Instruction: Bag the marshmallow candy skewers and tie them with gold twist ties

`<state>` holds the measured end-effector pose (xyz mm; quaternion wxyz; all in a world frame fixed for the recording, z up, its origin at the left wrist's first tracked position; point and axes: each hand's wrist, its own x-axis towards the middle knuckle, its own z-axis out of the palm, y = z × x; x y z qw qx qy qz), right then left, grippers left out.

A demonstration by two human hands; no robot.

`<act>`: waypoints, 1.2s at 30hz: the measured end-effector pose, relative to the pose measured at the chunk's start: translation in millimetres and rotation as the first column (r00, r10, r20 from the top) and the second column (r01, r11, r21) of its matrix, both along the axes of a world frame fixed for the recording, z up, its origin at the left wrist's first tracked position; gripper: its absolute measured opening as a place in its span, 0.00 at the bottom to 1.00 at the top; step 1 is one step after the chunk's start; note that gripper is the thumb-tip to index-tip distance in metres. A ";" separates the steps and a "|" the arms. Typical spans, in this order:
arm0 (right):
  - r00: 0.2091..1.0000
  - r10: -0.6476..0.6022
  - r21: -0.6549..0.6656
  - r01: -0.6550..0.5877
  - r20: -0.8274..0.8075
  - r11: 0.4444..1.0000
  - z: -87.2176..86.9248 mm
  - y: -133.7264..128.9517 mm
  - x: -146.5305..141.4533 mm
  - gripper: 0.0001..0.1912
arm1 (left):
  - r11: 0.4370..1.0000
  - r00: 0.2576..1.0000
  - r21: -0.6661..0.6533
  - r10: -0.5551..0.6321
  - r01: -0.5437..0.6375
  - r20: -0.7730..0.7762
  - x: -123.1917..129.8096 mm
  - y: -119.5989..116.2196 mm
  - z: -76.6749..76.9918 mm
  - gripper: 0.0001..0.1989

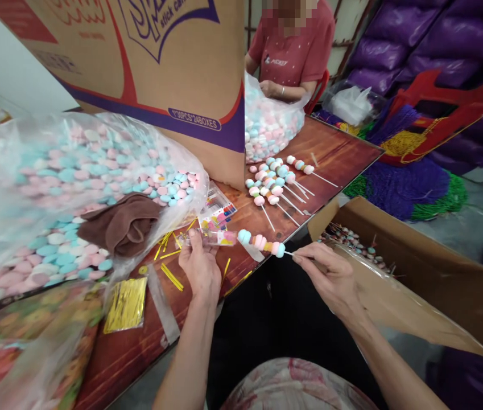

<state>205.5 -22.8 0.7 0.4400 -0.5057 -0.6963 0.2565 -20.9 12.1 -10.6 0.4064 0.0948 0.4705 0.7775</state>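
My right hand (324, 267) pinches the white stick of a candy skewer (262, 243), which carries pink, blue and orange-brown pieces. The skewer points left, its blue tip at the end of a small clear printed wrapper (224, 237). My left hand (201, 259) holds that wrapper, thumb on top. Yellow twist ties (172, 277) lie beside my left hand, and a packet of more ties (126, 304) is further left. Several finished skewers (273, 181) rest on the table beyond the wrapper.
A large carton (147, 74) stands on the table (335, 148). Big bags of candy (96, 154) and a brown cloth (122, 225) are at left. An open box (429, 273) of skewers sits at right. Another person (294, 57) sits across.
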 end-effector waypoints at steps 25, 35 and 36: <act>0.991 0.045 -0.100 -0.058 -0.127 0.993 -1.6 -4.4 -6.1 0.06 | 0.999 0.963 0.047 0.021 -0.008 -0.268 3.2 -0.5 -3.6 0.14; 0.978 0.014 -0.280 -0.074 -0.208 0.957 -6.0 -8.4 -19.7 0.08 | 0.996 0.883 0.026 0.091 -0.089 -0.461 11.6 -2.5 -3.4 0.13; 0.982 0.031 -0.275 -0.082 -0.185 0.958 -6.3 -9.0 -20.5 0.08 | 0.993 0.885 0.022 0.113 -0.115 -0.451 12.7 -3.2 -3.0 0.14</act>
